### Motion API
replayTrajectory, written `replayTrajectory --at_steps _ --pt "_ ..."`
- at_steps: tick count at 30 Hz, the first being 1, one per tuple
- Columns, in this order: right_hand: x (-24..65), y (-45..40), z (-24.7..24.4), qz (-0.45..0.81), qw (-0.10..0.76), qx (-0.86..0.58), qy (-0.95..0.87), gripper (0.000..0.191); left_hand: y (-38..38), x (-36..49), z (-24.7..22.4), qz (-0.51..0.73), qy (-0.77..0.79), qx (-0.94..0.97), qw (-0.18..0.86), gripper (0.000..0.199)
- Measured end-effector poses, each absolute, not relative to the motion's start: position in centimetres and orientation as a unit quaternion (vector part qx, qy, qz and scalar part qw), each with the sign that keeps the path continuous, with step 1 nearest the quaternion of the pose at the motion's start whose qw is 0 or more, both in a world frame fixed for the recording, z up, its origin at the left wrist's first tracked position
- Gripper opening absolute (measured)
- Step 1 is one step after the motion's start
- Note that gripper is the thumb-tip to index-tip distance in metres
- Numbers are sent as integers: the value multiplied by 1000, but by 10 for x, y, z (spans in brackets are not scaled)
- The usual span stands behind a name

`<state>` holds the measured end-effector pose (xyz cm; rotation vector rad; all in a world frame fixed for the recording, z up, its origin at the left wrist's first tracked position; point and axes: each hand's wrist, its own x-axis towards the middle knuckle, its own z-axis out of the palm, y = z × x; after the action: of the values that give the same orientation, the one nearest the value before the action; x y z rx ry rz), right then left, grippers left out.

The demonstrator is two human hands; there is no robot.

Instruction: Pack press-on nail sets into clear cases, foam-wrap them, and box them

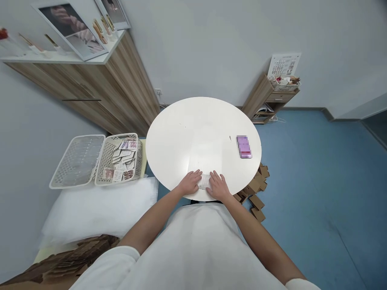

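Note:
On the near part of the round white table lies a small bundle of translucent white wrap. A thin see-through sheet appears to stretch from it across the tabletop. My left hand holds the bundle's left end, fingers on the far side and thumb on the near side. At the right end, my right hand grips it the same way. What is inside the wrap cannot be made out. A blurred purple box lies at the table's right, beside a tiny dark object.
Left of the table stands a white lidded basket of small packets, near a white pillow-like bag. Brown cardboard pieces lie on the floor at right. A wooden cabinet and a small shelf unit stand behind.

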<state>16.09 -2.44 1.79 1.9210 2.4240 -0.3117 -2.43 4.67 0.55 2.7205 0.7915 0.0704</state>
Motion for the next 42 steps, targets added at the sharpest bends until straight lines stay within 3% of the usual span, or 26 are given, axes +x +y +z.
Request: replayTrajectory --at_steps 4,8,19,22,26,37,42 --pt "157 -13 24 -113 63 610 782 42 46 -17 15 -4 294 938 183 55" --pt "159 -8 32 -149 70 593 788 35 44 -13 22 -25 321 918 230 41" --pt "183 -1 45 -336 -23 600 726 26 49 -19 37 36 387 856 341 27" --pt "191 15 44 -434 -40 620 653 32 61 -18 39 15 411 824 389 34" --pt "198 32 37 -509 -58 611 604 37 73 -23 34 16 413 792 449 31" --pt "219 47 12 -513 -174 686 486 26 88 -36 14 -14 579 670 464 24" --pt "234 36 6 -437 -215 752 444 41 86 -40 13 -16 632 649 423 22"
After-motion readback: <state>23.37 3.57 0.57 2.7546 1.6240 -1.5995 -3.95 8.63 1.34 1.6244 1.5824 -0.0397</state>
